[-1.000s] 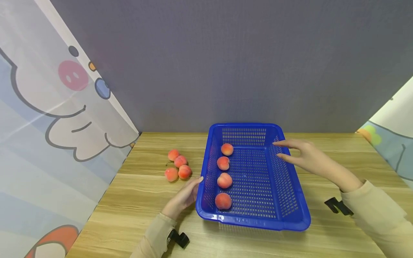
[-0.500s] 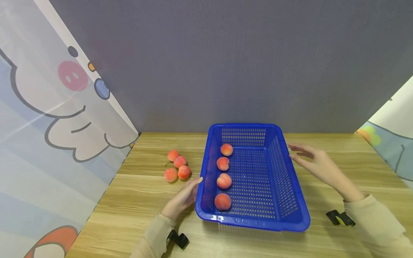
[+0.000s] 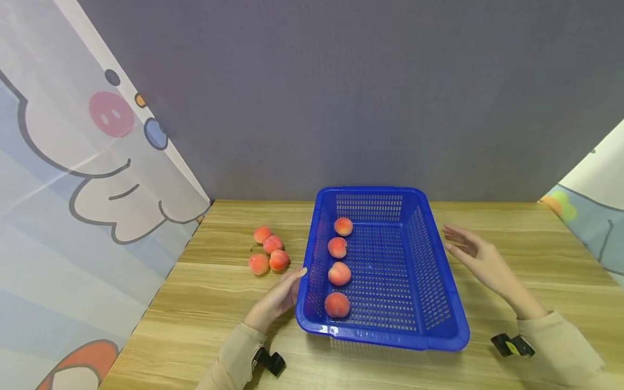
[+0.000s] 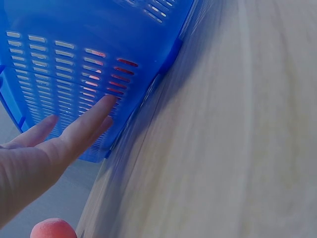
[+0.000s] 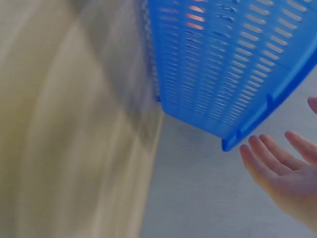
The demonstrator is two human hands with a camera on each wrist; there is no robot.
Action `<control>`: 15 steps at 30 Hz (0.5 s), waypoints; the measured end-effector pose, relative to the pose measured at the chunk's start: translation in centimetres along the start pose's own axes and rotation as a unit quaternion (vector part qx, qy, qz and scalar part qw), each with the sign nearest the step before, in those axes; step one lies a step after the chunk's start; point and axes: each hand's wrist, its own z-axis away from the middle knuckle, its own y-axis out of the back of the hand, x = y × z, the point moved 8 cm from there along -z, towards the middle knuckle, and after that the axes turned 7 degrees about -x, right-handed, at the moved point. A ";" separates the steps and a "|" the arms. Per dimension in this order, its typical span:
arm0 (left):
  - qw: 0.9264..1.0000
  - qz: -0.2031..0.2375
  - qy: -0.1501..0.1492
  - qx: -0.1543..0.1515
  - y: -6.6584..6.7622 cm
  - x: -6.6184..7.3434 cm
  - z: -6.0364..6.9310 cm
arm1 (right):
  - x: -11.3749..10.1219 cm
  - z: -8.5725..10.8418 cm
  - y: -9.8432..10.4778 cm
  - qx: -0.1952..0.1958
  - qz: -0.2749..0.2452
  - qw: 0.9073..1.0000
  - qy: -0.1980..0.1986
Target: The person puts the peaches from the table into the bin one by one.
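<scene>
A blue plastic basket [image 3: 385, 340] with slotted walls stands on the table. Inside, along its left wall, several peaches [image 3: 339, 273] form a row from back to front. My left hand [image 3: 275, 298] is at the basket's left side, a fingertip at the rim. In the left wrist view, the fingers [image 4: 81, 130] of that hand extend against the outer slotted wall. Just off the basket's right rim is my right hand [image 3: 480, 260], holding nothing. The right wrist view shows its fingers [image 5: 270, 158] spread and slightly bent, near the rim.
More peaches [image 3: 279, 260] lie clustered on the wooden table [image 3: 205, 303], left of the basket; one shows a thin stem. A grey panel [image 3: 370, 97] rises behind the table. A cartoon-printed sheet [image 3: 58, 227] hangs at the left.
My right hand has moved from above the basket's right rim outward to the right and slightly lower. My left hand, the basket and the peaches have stayed in place.
</scene>
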 end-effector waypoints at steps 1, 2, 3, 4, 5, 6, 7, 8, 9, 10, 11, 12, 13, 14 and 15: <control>1.000 0.001 0.000 0.000 0.0 0.0 0.0 | 0.2 0.1 -0.1 0.000 -0.006 1.000 0.001; 1.000 0.002 0.000 -0.001 -0.1 0.1 0.0 | 0.4 0.3 -0.3 -0.001 -0.010 1.000 0.005; 1.000 0.004 0.001 -0.001 -0.1 0.1 0.0 | 0.6 0.4 -0.4 -0.001 -0.014 1.000 0.005; 1.000 0.005 0.001 -0.002 -0.2 0.1 0.0 | 0.7 0.5 -0.5 0.000 -0.017 1.000 0.009; 1.000 0.007 0.001 -0.003 -0.2 0.2 0.0 | 0.8 0.5 -0.6 0.001 -0.023 1.000 0.012; 1.000 0.008 0.001 -0.003 -0.2 0.2 0.0 | 1.0 0.6 -0.8 0.001 -0.029 1.000 0.012; 1.000 0.009 0.001 -0.004 -0.3 0.2 0.0 | 1.2 0.6 -1.0 0.000 -0.034 0.999 0.010; 1.000 0.009 0.001 -0.005 -0.3 0.2 0.0 | 1.4 0.6 -1.1 -0.001 -0.037 0.999 0.007; 1.000 0.010 0.002 -0.004 -0.3 0.2 0.0 | 1.6 0.6 -1.3 -0.003 -0.042 0.999 0.002; 1.000 0.011 0.003 -0.004 -0.3 0.2 0.0 | 1.8 0.6 -1.4 -0.005 -0.048 0.999 -0.004; 1.000 0.010 0.003 -0.004 -0.3 0.2 0.0 | 2.1 0.5 -1.6 -0.009 -0.055 0.998 -0.011; 1.000 0.010 0.003 -0.003 -0.3 0.2 0.0 | 2.4 0.5 -1.7 -0.013 -0.061 0.998 -0.020; 1.000 0.009 0.004 -0.003 -0.2 0.2 0.0 | 2.6 0.5 -1.8 -0.017 -0.070 0.997 -0.027; 1.000 0.008 0.004 -0.002 -0.2 0.2 0.0 | 2.9 0.4 -1.9 -0.021 -0.081 0.996 -0.031; 1.000 0.007 0.005 -0.002 -0.2 0.2 0.0 | 3.1 0.4 -2.0 -0.027 -0.091 0.995 -0.037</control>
